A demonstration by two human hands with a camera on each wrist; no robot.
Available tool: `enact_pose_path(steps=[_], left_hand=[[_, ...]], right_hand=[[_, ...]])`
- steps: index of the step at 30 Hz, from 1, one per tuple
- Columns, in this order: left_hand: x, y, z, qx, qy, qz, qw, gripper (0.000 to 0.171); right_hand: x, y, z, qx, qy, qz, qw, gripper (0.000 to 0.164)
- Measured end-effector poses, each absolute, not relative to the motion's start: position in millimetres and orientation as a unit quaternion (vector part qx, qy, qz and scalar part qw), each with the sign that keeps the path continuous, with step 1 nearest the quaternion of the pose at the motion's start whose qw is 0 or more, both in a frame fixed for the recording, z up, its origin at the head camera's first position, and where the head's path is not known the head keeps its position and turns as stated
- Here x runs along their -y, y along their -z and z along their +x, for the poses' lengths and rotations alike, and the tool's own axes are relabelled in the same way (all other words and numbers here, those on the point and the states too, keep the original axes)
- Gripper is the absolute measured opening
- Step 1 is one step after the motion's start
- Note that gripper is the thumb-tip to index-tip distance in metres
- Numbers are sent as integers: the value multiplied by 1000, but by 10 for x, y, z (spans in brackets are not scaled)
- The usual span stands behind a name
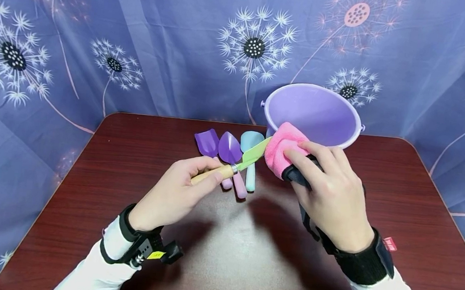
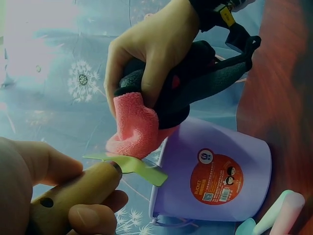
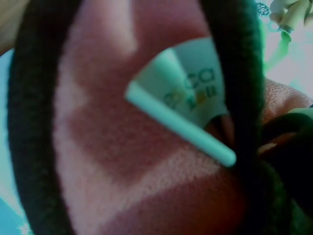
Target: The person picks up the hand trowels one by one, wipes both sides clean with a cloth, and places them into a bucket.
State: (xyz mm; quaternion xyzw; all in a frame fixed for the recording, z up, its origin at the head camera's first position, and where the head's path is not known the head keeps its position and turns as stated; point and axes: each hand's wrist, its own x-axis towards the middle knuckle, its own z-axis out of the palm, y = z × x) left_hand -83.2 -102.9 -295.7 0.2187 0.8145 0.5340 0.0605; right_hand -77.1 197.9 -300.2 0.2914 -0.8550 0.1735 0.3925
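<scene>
One reddish-brown table (image 1: 238, 257), blue dandelion-print fabric (image 1: 175, 41) behind

Orange label (image 2: 216, 182) on purple bucket (image 2: 255, 164), word "BUCKET" legible, QR code (image 2: 209, 197) and barcode (image 2: 224, 196) on same label, pale tag (image 3: 178, 81) on pink cloth (image 3: 98, 142), letters "ca" legible, remainder unclear, yellow sticker (image 1: 156, 255) at left wrist, characters too small to read.

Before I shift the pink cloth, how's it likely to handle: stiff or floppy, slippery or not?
The pink cloth is probably floppy, since it bunches into soft folds in the right hand. Its fuzzy surface suggests little slipping. The dark edging trails loosely past the hand, so it may swing or snag.
</scene>
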Motion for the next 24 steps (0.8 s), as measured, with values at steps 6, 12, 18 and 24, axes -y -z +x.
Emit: enact_pose_path(steps=[6, 12, 18, 24], left_hand=[[1019, 2970, -832, -814, -534, 222, 58, 12], [1007, 2987, -832, -821, -525, 218, 53, 12], [978, 3010, -836, -824, -520, 220, 48, 13], [962, 3028, -843, -827, -515, 222, 40, 14]], right_hand=[[-1935, 3012, -761, 847, -181, 310, 392, 34], [-1876, 3015, -730, 840, -184, 331, 390, 31], [-1822, 2992, -711, 826, -183, 354, 399, 30], [-1784, 3013, -706, 818, -180, 376, 397, 30]])
